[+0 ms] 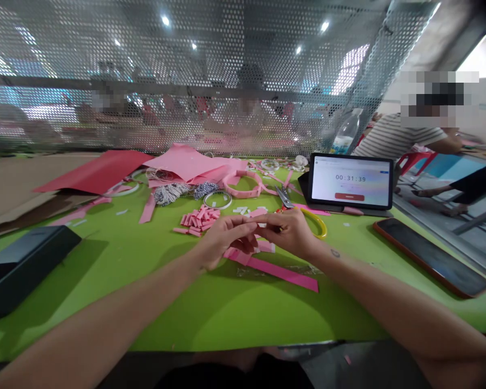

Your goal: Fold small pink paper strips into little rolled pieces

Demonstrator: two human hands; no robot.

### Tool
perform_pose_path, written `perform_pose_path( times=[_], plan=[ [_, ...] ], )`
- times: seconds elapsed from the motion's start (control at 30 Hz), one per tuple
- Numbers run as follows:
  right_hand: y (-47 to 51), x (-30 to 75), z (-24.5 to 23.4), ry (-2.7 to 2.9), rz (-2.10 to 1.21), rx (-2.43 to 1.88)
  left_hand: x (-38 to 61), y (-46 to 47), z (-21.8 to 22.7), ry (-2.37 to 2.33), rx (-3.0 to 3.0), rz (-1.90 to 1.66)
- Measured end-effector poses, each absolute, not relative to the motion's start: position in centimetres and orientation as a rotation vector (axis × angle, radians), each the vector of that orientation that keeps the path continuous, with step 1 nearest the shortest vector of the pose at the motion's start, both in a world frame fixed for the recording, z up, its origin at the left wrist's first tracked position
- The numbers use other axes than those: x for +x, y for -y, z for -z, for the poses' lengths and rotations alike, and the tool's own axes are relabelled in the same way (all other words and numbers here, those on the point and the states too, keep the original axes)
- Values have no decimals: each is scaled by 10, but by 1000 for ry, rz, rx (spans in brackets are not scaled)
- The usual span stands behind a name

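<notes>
cut pink pieces (200, 219) lie heaped, a pink strip (287, 274) apparently remains, and left hand (227, 233) and right hand (292, 231) meet, grip unclear.

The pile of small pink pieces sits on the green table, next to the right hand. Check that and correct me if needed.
The side is wrong: the head view shows the pile of small pink pieces next to the left hand. It does sit on the green table.
</notes>
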State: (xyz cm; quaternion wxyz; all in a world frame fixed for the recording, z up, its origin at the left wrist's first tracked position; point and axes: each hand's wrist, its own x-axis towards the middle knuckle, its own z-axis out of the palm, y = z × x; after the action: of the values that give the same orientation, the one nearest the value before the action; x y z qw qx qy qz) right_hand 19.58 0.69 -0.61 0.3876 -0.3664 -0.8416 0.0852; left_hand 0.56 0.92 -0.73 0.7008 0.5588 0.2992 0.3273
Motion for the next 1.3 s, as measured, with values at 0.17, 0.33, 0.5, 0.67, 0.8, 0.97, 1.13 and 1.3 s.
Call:
perform_pose_path(
  times=[0.17, 0.33, 0.5, 0.67, 0.8, 0.97, 1.13, 1.3],
  plan=[
    [-5, 195, 8, 2177, -228, -911, 6, -8, 6, -645, 1244, -691],
    [-5, 194, 15, 2183, -31, -899, 6, -6, 6, -644, 1225, -701],
    [-6, 194, 17, 2252, 152, -918, 7, -6, 7, -652, 1210, -741],
    [-7, 195, 16, 2259, 131, -918, 7, -7, 7, -650, 1200, -736],
    [-7, 196, 15, 2244, 147, -929, 6, -8, 7, -647, 1188, -748],
    [-7, 195, 14, 2262, 193, -950, 7, -8, 10, -646, 1191, -750],
    [-8, 195, 14, 2285, 207, -970, 6, -10, 13, -639, 1197, -777],
    [-10, 195, 15, 2213, -11, -922, 4, -12, 15, -633, 1200, -780]
  ],
)
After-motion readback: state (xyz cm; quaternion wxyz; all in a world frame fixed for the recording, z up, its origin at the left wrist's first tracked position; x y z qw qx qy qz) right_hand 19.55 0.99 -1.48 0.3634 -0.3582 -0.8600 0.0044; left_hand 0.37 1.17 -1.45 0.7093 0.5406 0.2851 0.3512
